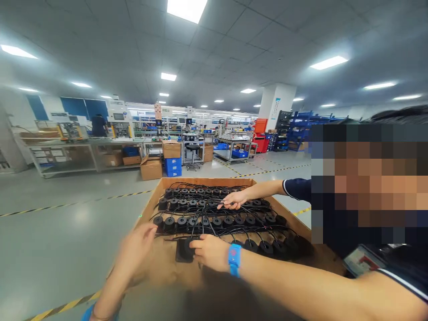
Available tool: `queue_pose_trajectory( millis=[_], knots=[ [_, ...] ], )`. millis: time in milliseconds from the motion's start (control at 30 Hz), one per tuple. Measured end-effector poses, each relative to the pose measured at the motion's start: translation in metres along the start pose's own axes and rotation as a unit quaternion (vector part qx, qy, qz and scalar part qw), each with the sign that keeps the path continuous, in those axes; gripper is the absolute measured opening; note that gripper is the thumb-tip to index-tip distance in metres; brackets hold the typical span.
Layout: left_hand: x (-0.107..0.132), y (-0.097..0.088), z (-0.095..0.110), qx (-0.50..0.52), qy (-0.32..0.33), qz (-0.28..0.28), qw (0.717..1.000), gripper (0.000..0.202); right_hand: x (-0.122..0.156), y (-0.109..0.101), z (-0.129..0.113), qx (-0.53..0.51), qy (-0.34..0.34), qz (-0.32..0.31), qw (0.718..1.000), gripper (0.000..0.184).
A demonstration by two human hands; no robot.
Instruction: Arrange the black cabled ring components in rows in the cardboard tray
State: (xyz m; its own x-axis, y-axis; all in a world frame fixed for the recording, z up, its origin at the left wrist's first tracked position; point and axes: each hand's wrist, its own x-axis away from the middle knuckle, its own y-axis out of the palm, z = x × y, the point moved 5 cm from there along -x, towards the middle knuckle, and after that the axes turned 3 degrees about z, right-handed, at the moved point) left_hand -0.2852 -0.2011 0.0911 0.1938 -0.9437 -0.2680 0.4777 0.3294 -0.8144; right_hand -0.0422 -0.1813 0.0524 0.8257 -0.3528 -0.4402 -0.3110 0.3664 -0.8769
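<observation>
Holding a black, squarish part (183,251) is the right hand (210,252).

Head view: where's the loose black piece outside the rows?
The loose black piece lies low at centre, near the front of the tray, touched by the right hand, with the left hand just to its left.

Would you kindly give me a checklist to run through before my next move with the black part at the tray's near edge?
1. Right hand on the black part: ok, fingers touch it.
2. Grip closed around it: cannot tell.
3. Left hand empty: cannot tell, blurred.
4. Co-worker's hand apart from mine: ok, it is farther up the tray.
5. Cables off the part: cannot tell, they cross densely.
6. Wrist strap on right wrist: ok.
</observation>
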Motion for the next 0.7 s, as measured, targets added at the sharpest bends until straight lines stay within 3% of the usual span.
queue_pose_trajectory(
  millis=[100,233,367,467,567,700],
  knots=[
    [0.004,-0.011,0.002,0.029,-0.005,0.026,0.999,0.039,-0.015,0.042,-0.012,0.021,0.005,0.026,0.999,0.03],
    [0.006,0.004,0.005,0.01,0.003,-0.03,1.0,0.037,-0.016,0.069,-0.015,0.038,0.004,0.031,0.999,0.039],
    [0.009,0.042,0.0,-0.017,0.012,-0.12,0.993,0.045,-0.016,0.071,-0.009,0.04,0.002,0.007,0.999,0.044],
    [0.014,0.081,-0.003,0.004,0.058,-0.162,0.985,0.079,-0.022,0.069,-0.007,0.019,-0.016,-0.022,0.999,0.034],
    [0.017,0.121,-0.008,0.073,0.063,-0.216,0.972,0.103,-0.027,0.068,-0.01,-0.012,-0.02,-0.043,0.999,0.036],
    [0.019,0.158,-0.013,0.132,0.048,-0.246,0.959,0.106,-0.028,0.075,-0.014,-0.067,-0.006,-0.062,0.996,0.037]
  ],
)
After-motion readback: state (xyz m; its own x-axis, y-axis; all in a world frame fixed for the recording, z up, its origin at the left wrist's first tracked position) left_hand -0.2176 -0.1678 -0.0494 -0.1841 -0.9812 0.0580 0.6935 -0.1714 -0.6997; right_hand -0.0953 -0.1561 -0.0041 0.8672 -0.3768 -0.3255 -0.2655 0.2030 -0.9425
